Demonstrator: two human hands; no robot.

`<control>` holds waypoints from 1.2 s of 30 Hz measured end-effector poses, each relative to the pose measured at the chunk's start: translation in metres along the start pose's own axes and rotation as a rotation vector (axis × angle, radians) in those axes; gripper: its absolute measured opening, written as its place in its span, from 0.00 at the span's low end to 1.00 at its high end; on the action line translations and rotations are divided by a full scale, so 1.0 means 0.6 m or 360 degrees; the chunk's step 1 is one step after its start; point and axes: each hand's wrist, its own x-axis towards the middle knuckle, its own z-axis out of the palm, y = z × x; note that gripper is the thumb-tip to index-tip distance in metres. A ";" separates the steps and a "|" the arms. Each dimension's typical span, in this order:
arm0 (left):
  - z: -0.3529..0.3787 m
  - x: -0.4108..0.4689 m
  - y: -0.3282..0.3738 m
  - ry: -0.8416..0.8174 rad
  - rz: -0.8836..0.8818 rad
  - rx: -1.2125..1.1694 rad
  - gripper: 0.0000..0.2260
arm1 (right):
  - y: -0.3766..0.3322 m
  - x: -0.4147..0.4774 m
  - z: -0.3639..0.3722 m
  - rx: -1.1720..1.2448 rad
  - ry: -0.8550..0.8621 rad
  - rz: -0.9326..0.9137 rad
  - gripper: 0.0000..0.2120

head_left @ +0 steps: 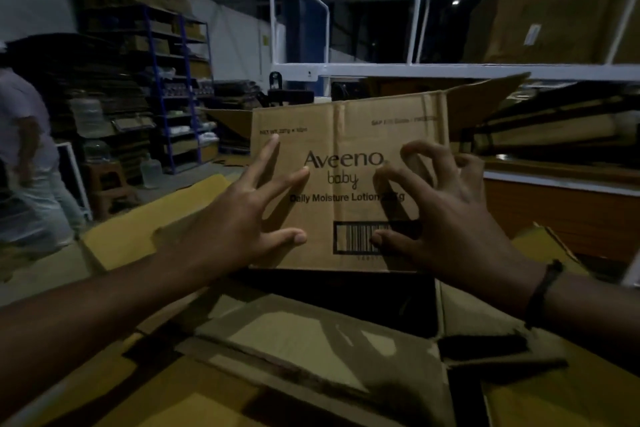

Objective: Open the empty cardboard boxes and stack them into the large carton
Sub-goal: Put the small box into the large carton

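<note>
A brown cardboard box (349,135) printed "Aveeno baby" stands upright at the centre, one top flap raised at its right. Its bottom sits in the dark opening of the large carton (311,333), whose flaps spread out below and to both sides. My left hand (239,218) is in front of the box's left half, fingers spread, fingertips at or just off its face. My right hand (443,215) hovers before the right half with fingers curled and apart, partly covering the barcode. Neither hand grips anything.
A white metal rack (415,69) crosses behind the box, with big cartons on it at the right. Blue shelving (173,87) with stacked cardboard stands at the left. A person (24,149) walks at the far left edge. A wooden-fronted bench (554,208) lies to the right.
</note>
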 end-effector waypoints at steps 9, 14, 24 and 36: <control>0.006 -0.054 -0.098 -0.0016 0.0263 0.0053 0.44 | -0.119 -0.072 0.071 -0.0054 0.0031 0.0291 0.36; 0.039 -0.059 -0.116 0.0045 0.0381 0.0028 0.48 | -0.133 -0.096 0.107 -0.0164 0.0020 0.0421 0.38; 0.092 -0.079 -0.107 0.0086 -0.0012 -0.0524 0.59 | -0.125 -0.121 0.122 0.0516 0.0176 0.1020 0.56; 0.107 -0.096 -0.113 -0.0266 -0.0330 -0.0453 0.55 | -0.109 -0.111 0.144 0.0474 0.0024 0.1270 0.36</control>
